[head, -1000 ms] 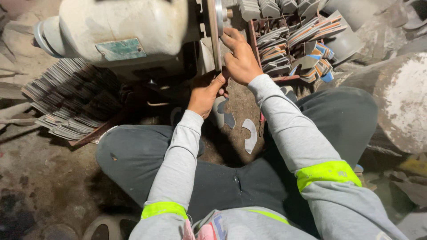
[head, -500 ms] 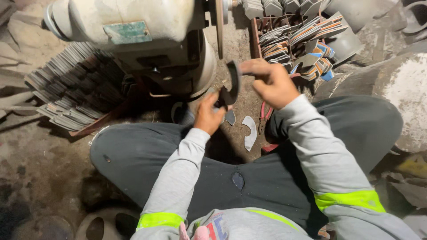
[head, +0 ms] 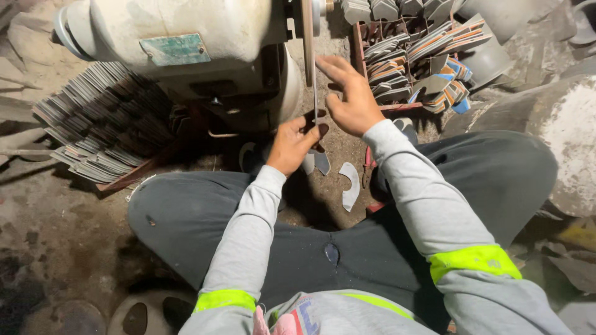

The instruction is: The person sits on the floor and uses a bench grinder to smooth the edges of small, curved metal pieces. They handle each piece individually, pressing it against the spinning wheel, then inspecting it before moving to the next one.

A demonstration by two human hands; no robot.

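Note:
I sit cross-legged on the floor in front of a pale grinder motor (head: 186,31) with a thin grinding wheel (head: 307,37). My left hand (head: 292,146) grips the lower end of a dark curved metal blade (head: 315,93). The blade is seen edge-on and stands upright just below the wheel. My right hand (head: 351,102) steadies its upper part, with the fingers stretched toward the wheel and the thumb beside the blade. Whether the blade touches the wheel is unclear.
Pale curved metal pieces (head: 351,183) lie on the ground between my knees. A crate (head: 357,46) of stacked metal parts stands at the back right. Rows of flat metal plates (head: 99,130) lie at the left. A large pale round object (head: 568,142) is at the right.
My hands drew back from the wheel with the curved blade, turned it, and have now raised it upright and edge-on under the wheel again.

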